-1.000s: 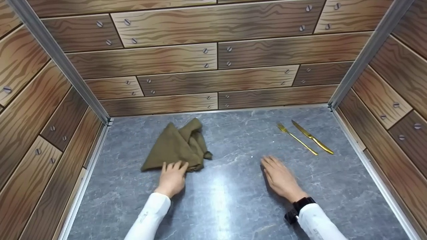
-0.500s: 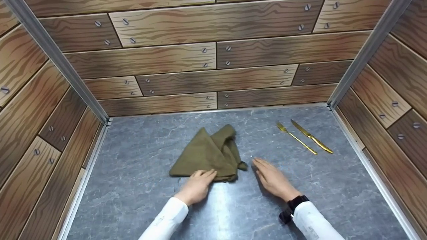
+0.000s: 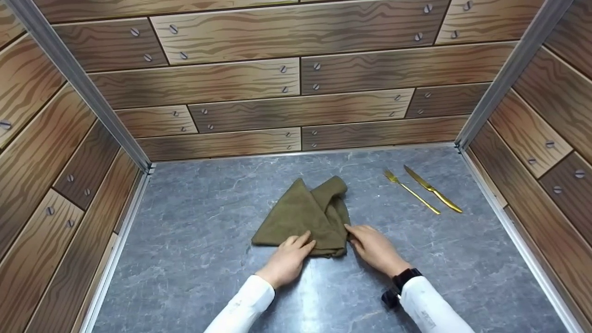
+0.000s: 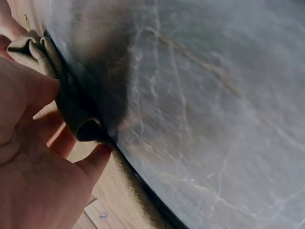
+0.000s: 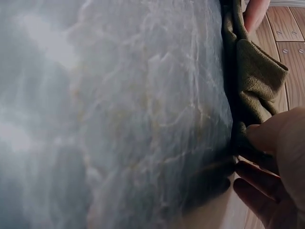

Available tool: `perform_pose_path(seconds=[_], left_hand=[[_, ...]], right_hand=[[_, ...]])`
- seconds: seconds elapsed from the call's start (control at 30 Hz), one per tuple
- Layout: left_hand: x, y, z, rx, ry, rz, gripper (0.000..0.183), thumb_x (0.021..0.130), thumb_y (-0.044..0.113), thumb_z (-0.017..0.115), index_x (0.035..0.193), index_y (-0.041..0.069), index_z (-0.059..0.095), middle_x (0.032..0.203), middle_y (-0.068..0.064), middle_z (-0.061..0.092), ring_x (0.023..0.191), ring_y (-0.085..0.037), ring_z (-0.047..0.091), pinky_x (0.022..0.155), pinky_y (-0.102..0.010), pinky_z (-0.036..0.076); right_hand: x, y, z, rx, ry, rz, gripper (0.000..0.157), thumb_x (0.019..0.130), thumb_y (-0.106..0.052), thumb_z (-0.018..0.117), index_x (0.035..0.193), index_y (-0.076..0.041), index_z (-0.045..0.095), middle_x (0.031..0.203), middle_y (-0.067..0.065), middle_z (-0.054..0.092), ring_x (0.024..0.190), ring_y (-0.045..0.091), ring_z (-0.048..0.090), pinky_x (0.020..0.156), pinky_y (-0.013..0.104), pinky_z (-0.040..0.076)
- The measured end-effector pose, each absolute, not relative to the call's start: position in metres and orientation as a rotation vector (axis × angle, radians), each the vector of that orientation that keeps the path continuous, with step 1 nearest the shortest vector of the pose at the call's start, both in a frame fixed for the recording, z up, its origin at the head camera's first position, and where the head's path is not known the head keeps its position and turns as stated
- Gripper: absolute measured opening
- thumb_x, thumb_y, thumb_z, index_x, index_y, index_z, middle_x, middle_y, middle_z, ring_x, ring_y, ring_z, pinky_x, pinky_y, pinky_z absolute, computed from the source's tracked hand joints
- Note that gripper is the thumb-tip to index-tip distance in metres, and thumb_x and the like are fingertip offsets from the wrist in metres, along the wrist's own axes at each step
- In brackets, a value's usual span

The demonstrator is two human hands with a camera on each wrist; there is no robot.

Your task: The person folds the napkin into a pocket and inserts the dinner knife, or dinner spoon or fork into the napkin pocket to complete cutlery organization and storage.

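An olive-brown cloth napkin (image 3: 300, 217), loosely folded with two peaks toward the back, lies in the middle of the grey marbled table (image 3: 194, 286). My left hand (image 3: 289, 259) rests its spread fingers on the napkin's front edge; in the left wrist view the thumb is at the rolled edge. At the right side, my right hand (image 3: 377, 249) pinches the napkin's edge between thumb and fingertips. The right wrist view shows that thumb against a fold of the napkin (image 5: 257, 76), with the other fingers lower and partly in shadow.
A gold fork (image 3: 411, 192) and a gold knife (image 3: 433, 189) lie side by side at the back right. Wood-patterned panels (image 3: 300, 78) enclose the table at the back and both sides, with metal rails (image 3: 115, 120) at the corners.
My left hand has slid the napkin rightward and a little toward me, from the left side to the middle. My right hand has shifted left and taken hold of its right edge.
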State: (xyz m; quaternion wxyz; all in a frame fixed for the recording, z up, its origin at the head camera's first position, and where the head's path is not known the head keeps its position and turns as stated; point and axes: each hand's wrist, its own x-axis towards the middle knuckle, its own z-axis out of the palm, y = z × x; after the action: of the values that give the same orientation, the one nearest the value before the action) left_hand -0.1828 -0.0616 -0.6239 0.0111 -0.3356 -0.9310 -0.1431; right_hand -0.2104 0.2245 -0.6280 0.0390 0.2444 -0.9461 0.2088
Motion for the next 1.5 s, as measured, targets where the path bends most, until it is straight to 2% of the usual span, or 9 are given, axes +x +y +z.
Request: perform_pose_path(seconds=[0.1, 0.17, 0.37, 0.5, 0.6, 0.8, 1.23, 1.5], left_hand=[[-0.184, -0.062, -0.624, -0.984, -2.949, -0.547, 0.045, 0.101, 0.011, 0.048, 0.145, 0.007, 0.049, 0.158, -0.019, 0.024, 0.137, -0.033, 0.036, 0.107, -0.043, 0.040], [-0.185, -0.064, -0.624, -0.940, -2.972, -0.617, 0.046, 0.100, 0.012, 0.047, 0.146, 0.006, 0.047, 0.158, -0.022, 0.021, 0.139, -0.036, 0.032, 0.108, -0.043, 0.038], [-0.190, -0.071, -0.621, -0.865, -3.012, -0.583, 0.049, 0.096, 0.010, 0.050, 0.144, 0.002, 0.047, 0.150, -0.024, 0.038, 0.136, -0.037, 0.039, 0.110, -0.044, 0.035], [-0.194, -0.075, -0.623, -0.830, -2.949, -0.387, 0.044, 0.093, 0.008, 0.054, 0.138, 0.004, 0.056, 0.141, -0.017, 0.052, 0.128, -0.033, 0.049, 0.103, -0.047, 0.042], [-0.196, -0.079, -0.625, -0.781, -2.901, -0.291, 0.038, 0.094, 0.010, 0.057, 0.132, 0.009, 0.063, 0.135, -0.009, 0.058, 0.123, -0.028, 0.054, 0.097, -0.049, 0.045], [-0.202, -0.087, -0.627, -0.725, -2.885, -0.269, 0.034, 0.095, 0.017, 0.063, 0.129, 0.015, 0.066, 0.134, -0.003, 0.060, 0.120, -0.026, 0.056, 0.098, -0.052, 0.045], [-0.213, -0.111, -0.632, -0.606, -2.909, -0.296, 0.032, 0.097, 0.015, 0.058, 0.127, 0.014, 0.068, 0.137, -0.005, 0.058, 0.125, -0.028, 0.052, 0.102, -0.062, 0.038], [-0.219, -0.124, -0.633, -0.568, -2.897, -0.270, 0.033, 0.093, 0.010, 0.059, 0.124, 0.013, 0.069, 0.134, -0.006, 0.060, 0.124, -0.031, 0.054, 0.105, -0.066, 0.029]], right_hand=[[-0.212, 0.223, -0.628, 0.734, -2.896, 0.640, 0.047, 0.093, -0.009, 0.067, 0.138, -0.005, 0.056, 0.121, 0.009, 0.066, 0.113, 0.028, 0.060, 0.097, 0.044, 0.047], [-0.213, 0.222, -0.628, 0.721, -2.895, 0.648, 0.047, 0.092, -0.008, 0.068, 0.138, -0.004, 0.057, 0.120, 0.010, 0.066, 0.112, 0.028, 0.060, 0.097, 0.044, 0.047], [-0.213, 0.224, -0.630, 0.724, -2.861, 0.666, 0.037, 0.089, -0.003, 0.069, 0.126, -0.004, 0.065, 0.111, 0.009, 0.068, 0.105, 0.027, 0.062, 0.092, 0.042, 0.050], [-0.212, 0.226, -0.630, 0.720, -2.835, 0.689, 0.028, 0.087, 0.002, 0.068, 0.114, -0.007, 0.072, 0.104, 0.004, 0.067, 0.099, 0.023, 0.062, 0.087, 0.040, 0.052], [-0.212, 0.229, -0.627, 0.709, -2.816, 0.723, 0.027, 0.085, 0.005, 0.067, 0.108, -0.010, 0.074, 0.100, 0.001, 0.066, 0.096, 0.021, 0.062, 0.085, 0.038, 0.053], [-0.213, 0.236, -0.621, 0.666, -2.770, 0.822, 0.030, 0.085, 0.009, 0.065, 0.102, -0.013, 0.075, 0.097, -0.003, 0.065, 0.094, 0.018, 0.062, 0.085, 0.036, 0.052], [-0.221, 0.262, -0.614, 0.459, -2.708, 0.953, 0.032, 0.085, 0.013, 0.060, 0.098, -0.012, 0.075, 0.096, -0.001, 0.064, 0.091, 0.020, 0.064, 0.081, 0.038, 0.054], [-0.228, 0.276, -0.611, 0.361, -2.604, 0.930, 0.032, 0.078, 0.018, 0.059, 0.088, -0.008, 0.075, 0.094, 0.004, 0.065, 0.094, 0.027, 0.059, 0.084, 0.043, 0.050]])
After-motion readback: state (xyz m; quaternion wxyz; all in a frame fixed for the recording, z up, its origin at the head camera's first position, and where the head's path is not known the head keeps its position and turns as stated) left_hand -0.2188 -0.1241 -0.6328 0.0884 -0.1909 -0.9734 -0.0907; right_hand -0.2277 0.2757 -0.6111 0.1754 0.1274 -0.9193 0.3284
